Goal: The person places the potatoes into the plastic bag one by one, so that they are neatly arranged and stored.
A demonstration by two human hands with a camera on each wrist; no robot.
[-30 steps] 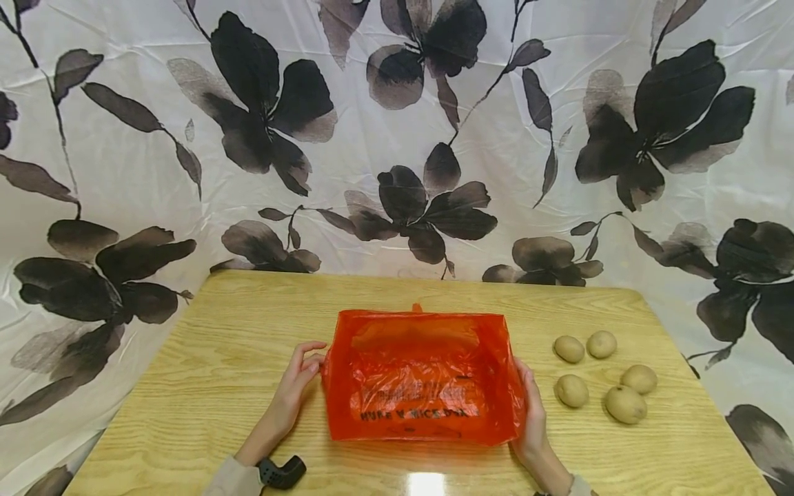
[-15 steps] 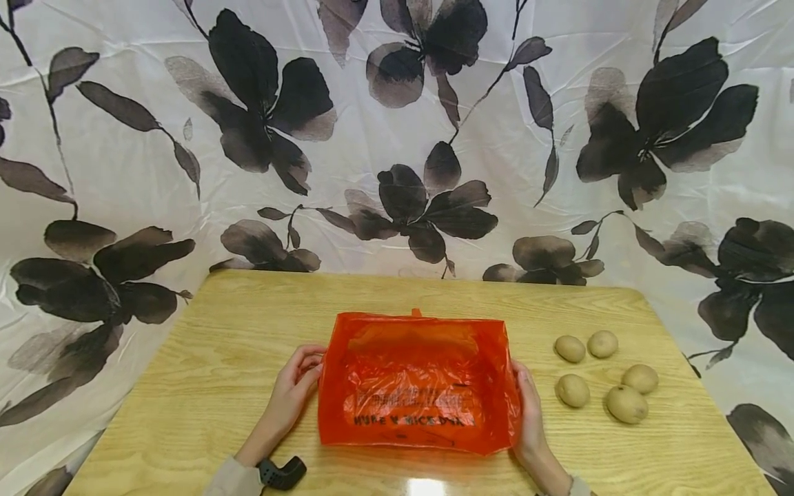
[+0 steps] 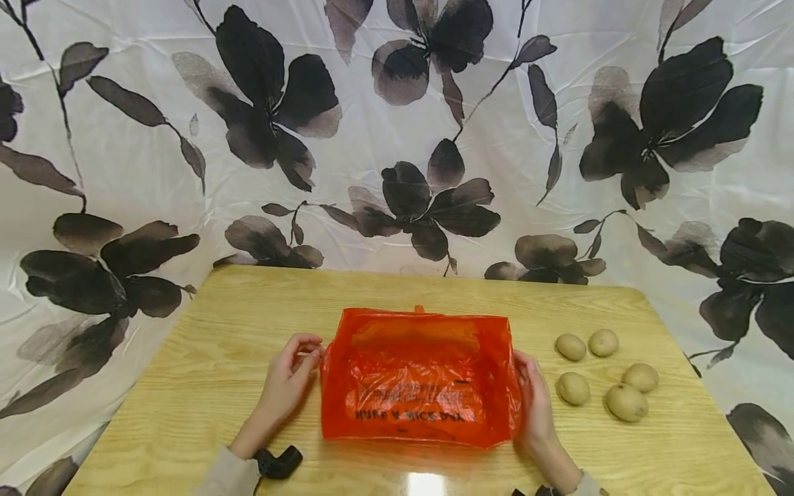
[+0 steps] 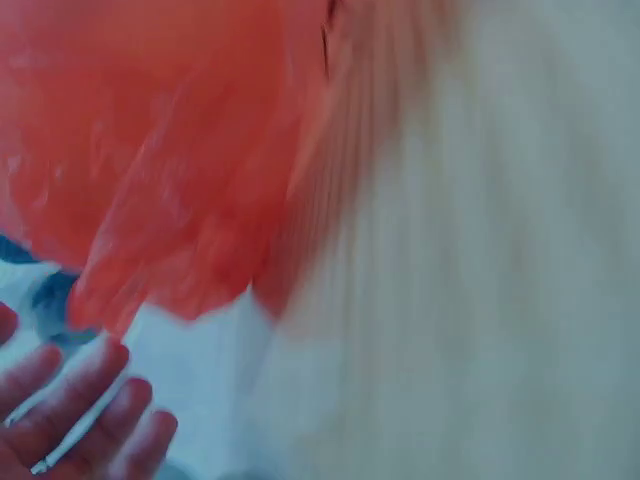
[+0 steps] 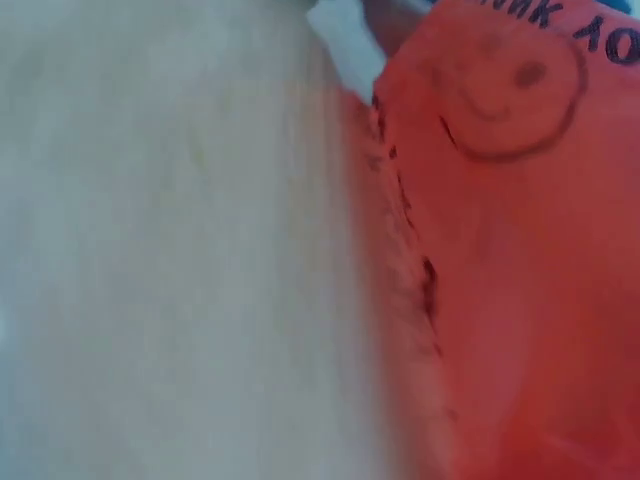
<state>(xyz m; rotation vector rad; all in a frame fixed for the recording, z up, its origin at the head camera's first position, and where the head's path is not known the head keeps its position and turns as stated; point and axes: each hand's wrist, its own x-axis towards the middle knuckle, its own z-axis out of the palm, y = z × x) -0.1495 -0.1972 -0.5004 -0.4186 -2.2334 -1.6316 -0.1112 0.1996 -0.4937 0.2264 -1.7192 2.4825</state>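
A red plastic bag (image 3: 415, 406) with dark printed lettering stands on the table, its wide mouth spread open. At its left side is my left hand (image 3: 285, 386), fingers loosely bent with the tips by the bag's edge. In the left wrist view the fingers (image 4: 130, 405) look spread, close below a corner of the bag (image 4: 190, 180); contact is hard to tell. My right hand (image 3: 538, 406) lies along the bag's right side, part of its fingers hidden behind the plastic. A printed smiling face shows on the bag (image 5: 530, 250) in the right wrist view.
Several potatoes lie on the wooden table (image 3: 236, 324) right of the bag, among them a large one (image 3: 626, 403) and one nearer the bag (image 3: 573, 388). A white cloth with dark flowers (image 3: 347, 138) hangs behind the table's far edge.
The bag shifted slightly left and toward me, then back up a little. My left hand moved slightly away from the bag's edge. The potatoes stayed where they were.
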